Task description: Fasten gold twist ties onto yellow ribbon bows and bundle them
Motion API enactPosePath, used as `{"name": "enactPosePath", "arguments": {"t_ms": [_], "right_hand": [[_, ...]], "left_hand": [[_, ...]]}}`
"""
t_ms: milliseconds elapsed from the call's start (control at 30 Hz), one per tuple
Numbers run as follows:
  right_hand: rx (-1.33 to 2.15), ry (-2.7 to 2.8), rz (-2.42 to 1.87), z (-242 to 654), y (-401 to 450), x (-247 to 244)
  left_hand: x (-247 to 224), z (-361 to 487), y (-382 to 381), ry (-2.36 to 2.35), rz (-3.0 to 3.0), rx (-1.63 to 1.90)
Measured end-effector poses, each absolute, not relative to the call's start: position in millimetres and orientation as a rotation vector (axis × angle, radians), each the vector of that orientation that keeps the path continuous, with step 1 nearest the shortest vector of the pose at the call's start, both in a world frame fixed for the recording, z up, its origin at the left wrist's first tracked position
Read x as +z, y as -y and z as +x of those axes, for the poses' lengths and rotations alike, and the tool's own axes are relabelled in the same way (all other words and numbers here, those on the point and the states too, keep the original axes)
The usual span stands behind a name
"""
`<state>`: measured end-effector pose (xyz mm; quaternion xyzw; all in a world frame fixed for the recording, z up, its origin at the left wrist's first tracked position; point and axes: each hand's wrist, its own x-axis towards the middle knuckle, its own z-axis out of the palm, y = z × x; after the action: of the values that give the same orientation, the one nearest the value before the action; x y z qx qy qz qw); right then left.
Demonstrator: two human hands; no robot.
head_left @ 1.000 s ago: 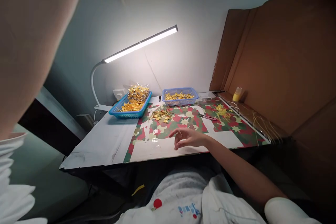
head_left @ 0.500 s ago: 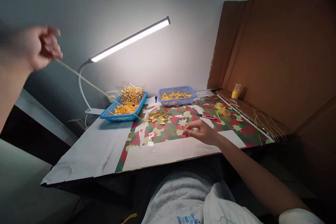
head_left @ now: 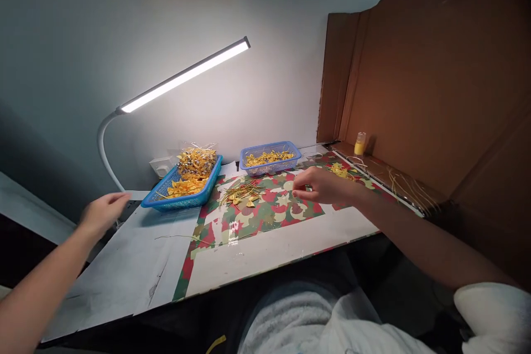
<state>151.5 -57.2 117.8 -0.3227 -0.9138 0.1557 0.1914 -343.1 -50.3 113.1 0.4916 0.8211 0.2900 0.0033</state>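
Observation:
At the left, my left hand (head_left: pixel 104 211) hovers over the table's edge, beside the blue basket (head_left: pixel 201 201), its fingertips pressed together. Whatever it pinches is hidden or too thin to see. My right hand (head_left: pixel 315 185) hangs above the camouflage-like patterned table cover (head_left: pixel 271 215), thumb and fingers closed; I cannot make out anything between them. A thin yellowish cord (head_left: pixel 178 237) lies between the hands near the front left. A bundle of thin cords with yellow bows (head_left: pixel 244 193) rests on the cover. Yellow folded bow pieces (head_left: pixel 188 185) fill the blue basket.
A periwinkle basket (head_left: pixel 270 167) of yellow bows stands against the wall. A lit lamp (head_left: pixel 186 74) arches over the table's left. Yellow strands (head_left: pixel 341 170) lie behind my right hand. A small bottle (head_left: pixel 360 144) and loose cords (head_left: pixel 409 185) sit beside a cardboard panel (head_left: pixel 415 94).
My left hand has dropped from high at the left to just above the table; the cord stretched from it now lies loose. My right hand stays closed, slightly higher in view. The view has shifted.

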Motion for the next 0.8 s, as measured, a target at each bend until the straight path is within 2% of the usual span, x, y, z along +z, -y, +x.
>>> {"name": "enactPosePath", "arguments": {"t_ms": [67,167,267,333,433,567,800], "right_hand": [[0.399,2.639,-0.893,150,55,129],[0.443,2.667,-0.885,149,46,153],[0.520,2.606,-0.868,151,34,179],[0.594,2.566,-0.861,154,26,193],[0.798,2.516,-0.841,163,16,206],[1.025,2.470,-0.805,177,13,206],[1.234,2.554,-0.733,180,17,197]], "left_hand": [[119,-294,46,-2.177,1.713,1.052],[114,-196,51,-1.453,1.974,0.962],[99,-105,59,-0.910,1.895,0.844],[93,-64,61,-0.721,1.720,0.834],[95,-41,58,-0.645,1.481,0.950],[98,-64,56,-0.725,1.456,1.053],[80,-108,71,-0.853,1.631,0.900]]}}
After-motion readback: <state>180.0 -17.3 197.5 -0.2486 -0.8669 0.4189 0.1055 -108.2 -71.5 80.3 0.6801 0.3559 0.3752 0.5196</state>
